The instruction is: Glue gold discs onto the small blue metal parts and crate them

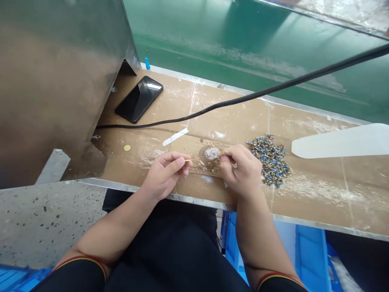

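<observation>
The left hand (pixel 165 172) held a thin yellow stick (pixel 187 160) above the cardboard-covered bench (pixel 219 117), its grip closed on it between thumb and fingers; the right hand (pixel 243 170) had thumb and forefinger pinched together at the rim of a small clear cup (pixel 212 153) (whatever sat between those fingertips was too small to identify). The cup stood on the bench between the two hands, with a pile of small blue, gold and dark pieces (pixel 270 161) just beyond the right hand and a black phone (pixel 139 99) well apart, toward the upper left.
</observation>
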### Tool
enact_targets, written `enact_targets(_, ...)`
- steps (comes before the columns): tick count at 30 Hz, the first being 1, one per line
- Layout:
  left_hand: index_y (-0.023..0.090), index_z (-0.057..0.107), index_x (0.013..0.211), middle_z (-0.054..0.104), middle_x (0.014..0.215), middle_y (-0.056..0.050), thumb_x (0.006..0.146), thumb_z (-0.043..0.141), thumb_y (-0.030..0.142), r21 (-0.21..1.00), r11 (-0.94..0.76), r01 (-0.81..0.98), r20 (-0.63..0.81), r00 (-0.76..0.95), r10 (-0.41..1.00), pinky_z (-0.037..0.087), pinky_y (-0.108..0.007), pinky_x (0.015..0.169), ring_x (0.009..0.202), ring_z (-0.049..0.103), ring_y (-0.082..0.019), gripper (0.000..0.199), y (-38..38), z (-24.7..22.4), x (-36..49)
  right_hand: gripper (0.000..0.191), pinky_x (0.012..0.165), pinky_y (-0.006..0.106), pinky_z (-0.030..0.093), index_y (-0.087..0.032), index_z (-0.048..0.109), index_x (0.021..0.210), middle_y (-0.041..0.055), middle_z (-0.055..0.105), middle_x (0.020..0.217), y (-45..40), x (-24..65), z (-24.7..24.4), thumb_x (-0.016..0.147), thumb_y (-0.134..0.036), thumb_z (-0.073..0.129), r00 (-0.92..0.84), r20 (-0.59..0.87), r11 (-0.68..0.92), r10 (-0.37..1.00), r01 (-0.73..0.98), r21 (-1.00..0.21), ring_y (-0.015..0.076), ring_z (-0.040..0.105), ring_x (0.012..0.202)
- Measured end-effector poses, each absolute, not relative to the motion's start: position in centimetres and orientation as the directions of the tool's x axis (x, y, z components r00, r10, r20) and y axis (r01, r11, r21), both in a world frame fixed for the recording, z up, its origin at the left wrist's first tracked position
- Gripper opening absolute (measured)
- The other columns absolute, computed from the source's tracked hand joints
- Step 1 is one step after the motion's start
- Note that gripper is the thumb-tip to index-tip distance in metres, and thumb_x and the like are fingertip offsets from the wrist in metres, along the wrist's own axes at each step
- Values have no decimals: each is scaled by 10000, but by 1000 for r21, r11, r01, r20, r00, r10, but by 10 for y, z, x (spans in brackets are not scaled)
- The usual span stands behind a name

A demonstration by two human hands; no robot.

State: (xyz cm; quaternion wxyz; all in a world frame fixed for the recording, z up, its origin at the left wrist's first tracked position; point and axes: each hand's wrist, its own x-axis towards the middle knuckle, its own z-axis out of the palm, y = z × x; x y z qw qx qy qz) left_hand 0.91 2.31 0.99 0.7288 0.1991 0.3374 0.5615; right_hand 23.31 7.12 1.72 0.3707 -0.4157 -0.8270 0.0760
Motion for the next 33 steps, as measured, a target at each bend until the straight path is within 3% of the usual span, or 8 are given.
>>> enact_targets(13,190,840,860,773,809,-61,744,975,392,660,289,-694,-274,136,952,534,-185,623,639,651,-88,269,23,9,10,172,646,331,544,-252,630,908,9,687,795,71,233,17,943,-113,535,-365,552,637,749,627,-449,196,670,714)
enact_targets(22,143,777,823,782,810,-62,721,988,411,627,304,-717,-359,80,930,573,-194,625,640,701,-111,356,23,12,13,155,610,344,522,-258,690,922,11,719,795,67,230,20,984,-181,571,-124,665,581,736,621,-527,190,656,658)
enact_targets(27,151,769,797,783,790,-42,645,1024,416,608,316,-728,-412,50,910,569,-157,597,651,728,-110,398,27,19,18,134,635,324,537,-255,741,997,22,743,871,61,233,16,1000,-179,630,-60,618,561,784,497,-662,185,681,722)
enact_targets(31,150,788,837,788,813,-46,585,1052,358,702,269,-659,-375,-23,927,607,-172,654,706,758,-129,419,27,20,22,92,600,296,570,-248,740,1048,18,729,860,44,224,14,1028,-240,651,40,409,393,911,211,-895,178,707,708)
enact_targets(33,146,791,871,774,777,-40,589,1050,335,752,250,-610,-348,-46,936,619,-196,647,701,764,-150,426,24,18,24,99,537,274,565,-240,719,1048,8,709,808,33,213,12,1046,-270,624,59,317,313,947,75,-947,165,688,638)
